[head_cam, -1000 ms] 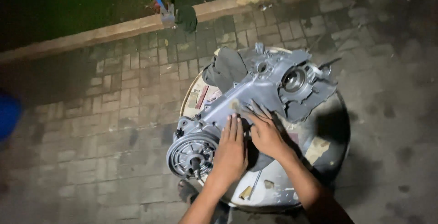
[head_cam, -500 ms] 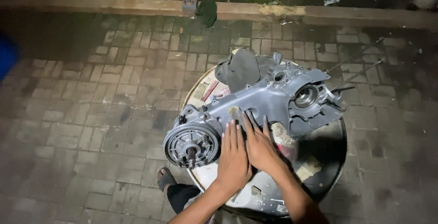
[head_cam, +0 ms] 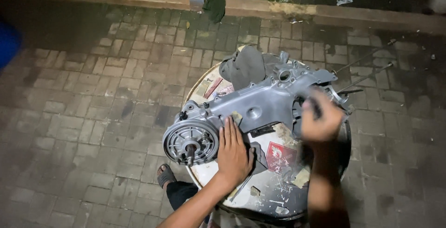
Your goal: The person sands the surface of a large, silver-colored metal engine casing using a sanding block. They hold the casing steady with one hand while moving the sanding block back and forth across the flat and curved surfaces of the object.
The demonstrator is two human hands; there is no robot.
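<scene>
Since half a second ago my right hand [head_cam: 320,119] has lifted off the middle of the engine casing [head_cam: 260,107] and swung over to its far right end, while my left hand [head_cam: 233,151] has stayed flat where it was. That right hand is blurred with motion, curled loosely near the round opening at that end; I cannot tell whether it grips anything. My left hand lies spread, fingers together and pointing away from me, palm pressing on the casing's lower edge just right of the finned round hub [head_cam: 191,140].

The casing lies slantwise across a round drum top [head_cam: 278,186] that serves as my worktop, hub end low at the left, the other end higher at the right. To do this well I judge the left palm should keep bearing down so the long casting doesn't rock or slide on the scuffed, paint-flecked metal as the right hand works.

It is dull grey cast metal, smooth on its broad face, ribbed and bossed at the ends, with a short shaft standing out of the hub. A dark crumpled rag [head_cam: 244,65] lies at its upper edge. Thin rods [head_cam: 367,72] lie on the brick paving [head_cam: 93,116] to the right
</scene>
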